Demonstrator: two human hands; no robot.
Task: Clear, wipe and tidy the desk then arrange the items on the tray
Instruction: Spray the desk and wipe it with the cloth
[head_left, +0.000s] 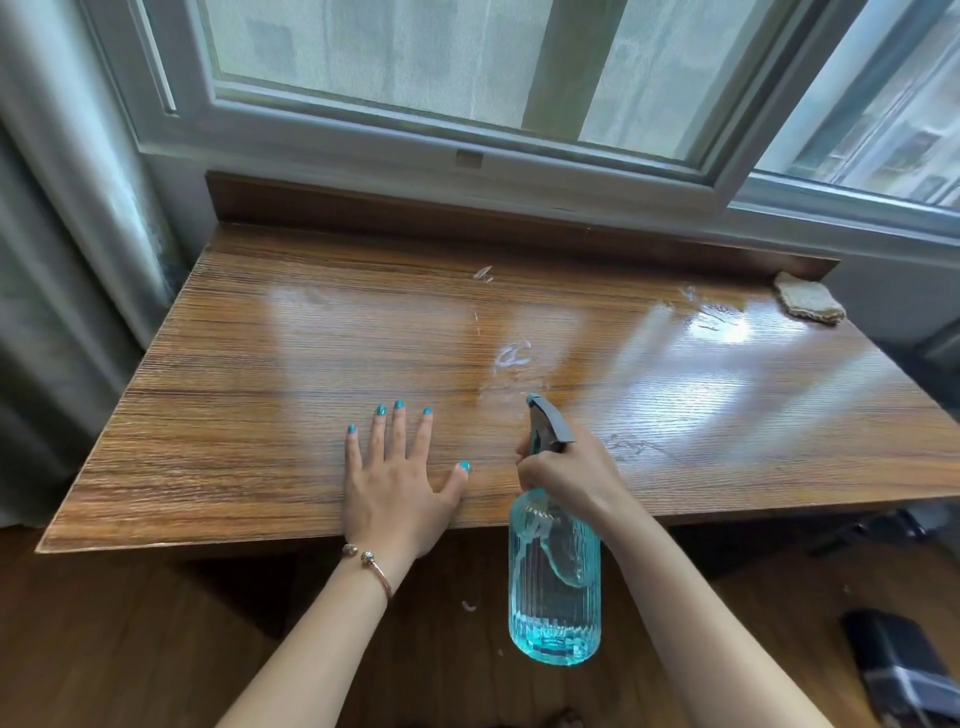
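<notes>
Your right hand (563, 470) grips the neck of the blue spray bottle (555, 577) at lower centre of the frame, fingers curled round it and on the trigger, nozzle aimed up the frame across the bench (249, 415). Your left hand (397, 480) lies flat just left of the bottle, fingers spread and straight on the wood, holding nothing.

Wet patches (511, 358) already show at centre and towards the upper right — the left half looks dry, so swing the nozzle that way and mist it lightly before you stop. Keep the bottle upright enough that the dip tube stays in the liquid, which looks low. Lift your left hand clear before you spray over there, or you will wet it.

The cloth (810, 301) sits at the far right edge of the bench, well apart from both hands; you will likely need to set the bottle down off the bench before reaching for it. No tray is in view.
</notes>
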